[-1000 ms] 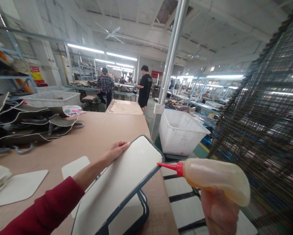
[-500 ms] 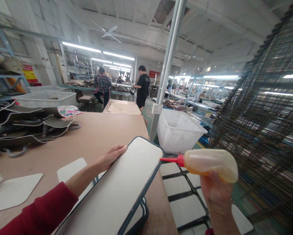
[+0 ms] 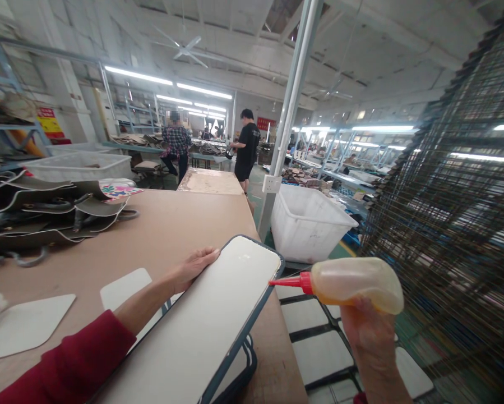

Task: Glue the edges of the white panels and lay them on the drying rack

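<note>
My left hand (image 3: 194,265) rests on the left edge of a white panel with a dark grey rim (image 3: 209,320), fingers curled against it, holding the panel tilted up off the brown table (image 3: 163,224). My right hand (image 3: 367,331) grips a translucent squeeze bottle of yellowish glue (image 3: 355,283). Its red nozzle (image 3: 287,282) touches the panel's right rim near the top corner. A dark strap loop (image 3: 243,370) lies under the panel.
White cut pieces (image 3: 123,289) lie flat on the table at the left. A heap of dark bag parts (image 3: 45,216) sits at the far left. Beyond the table edge stand a white tub (image 3: 308,224), a pole (image 3: 291,106) and a wire rack (image 3: 445,224). Two people work far off.
The bottle's nozzle has slid a little along the panel's right rim, and my right hand has risen slightly. My left hand stays on the panel's left edge.
</note>
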Demonstrator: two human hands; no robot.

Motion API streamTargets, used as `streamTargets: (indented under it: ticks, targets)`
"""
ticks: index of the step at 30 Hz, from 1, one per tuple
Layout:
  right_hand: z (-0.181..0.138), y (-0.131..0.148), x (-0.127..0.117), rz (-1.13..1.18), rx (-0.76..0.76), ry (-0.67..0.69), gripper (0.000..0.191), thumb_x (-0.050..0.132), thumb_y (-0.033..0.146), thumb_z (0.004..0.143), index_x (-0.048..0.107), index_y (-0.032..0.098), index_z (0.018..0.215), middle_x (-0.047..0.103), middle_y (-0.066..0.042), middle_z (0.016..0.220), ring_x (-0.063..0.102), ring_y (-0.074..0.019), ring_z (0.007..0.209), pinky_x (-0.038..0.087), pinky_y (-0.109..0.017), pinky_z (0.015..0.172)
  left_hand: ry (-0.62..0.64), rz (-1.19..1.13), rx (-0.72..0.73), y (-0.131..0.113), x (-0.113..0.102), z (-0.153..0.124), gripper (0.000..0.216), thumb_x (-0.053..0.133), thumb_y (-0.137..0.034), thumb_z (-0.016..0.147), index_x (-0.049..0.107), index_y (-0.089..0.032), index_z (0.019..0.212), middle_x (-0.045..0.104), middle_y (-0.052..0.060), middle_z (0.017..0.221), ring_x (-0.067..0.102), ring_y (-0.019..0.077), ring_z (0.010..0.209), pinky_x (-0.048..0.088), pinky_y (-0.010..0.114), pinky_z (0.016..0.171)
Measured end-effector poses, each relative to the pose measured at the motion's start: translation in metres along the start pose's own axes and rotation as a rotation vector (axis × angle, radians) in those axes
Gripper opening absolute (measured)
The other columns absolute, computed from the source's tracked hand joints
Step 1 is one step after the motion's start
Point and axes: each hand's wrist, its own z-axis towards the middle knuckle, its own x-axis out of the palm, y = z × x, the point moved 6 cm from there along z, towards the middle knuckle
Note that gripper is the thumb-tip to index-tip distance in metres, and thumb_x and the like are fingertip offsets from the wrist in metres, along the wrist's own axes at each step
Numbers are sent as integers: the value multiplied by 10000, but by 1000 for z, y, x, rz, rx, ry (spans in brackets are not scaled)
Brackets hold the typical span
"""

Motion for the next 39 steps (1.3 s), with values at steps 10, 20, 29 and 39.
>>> streamTargets:
  ticks: [10, 20, 29, 39]
  targets:
    - [-9, -7, 1, 28, 21, 5, 343, 875, 339, 580, 704, 212, 848, 720, -24, 706, 682, -184, 629, 594, -275, 677, 0, -9, -19, 2, 2, 9, 481, 840, -509, 563, 528, -169, 697, 601, -38, 528, 522, 94, 415, 419, 186, 397]
    - [-16, -11, 0, 35, 72, -43, 537, 877, 346, 541, 686, 218, 1027, 732, -74, 965, 692, -262, 902, 594, -302, 641, -34, -4, -59, -2, 7, 18, 355, 807, -414, 672, 564, -156, 684, 627, -17, 528, 546, 108, 417, 447, 204, 414]
    - [-23, -7, 1, -8, 63, -18, 566, 878, 362, 564, 657, 234, 1069, 726, -65, 968, 670, -258, 986, 599, -292, 677, -26, -7, -66, -3, 9, 36, 270, 695, -340, 805, 557, -157, 662, 627, -14, 518, 541, 105, 403, 430, 201, 424]
    - [-29, -7, 4, -8, 47, 16, 423, 858, 384, 603, 693, 227, 959, 726, -20, 765, 682, -203, 695, 581, -301, 620, 13, -24, -74, 1, 13, 58, 255, 648, -325, 852, 588, -150, 676, 640, 7, 537, 572, 128, 421, 459, 226, 453]
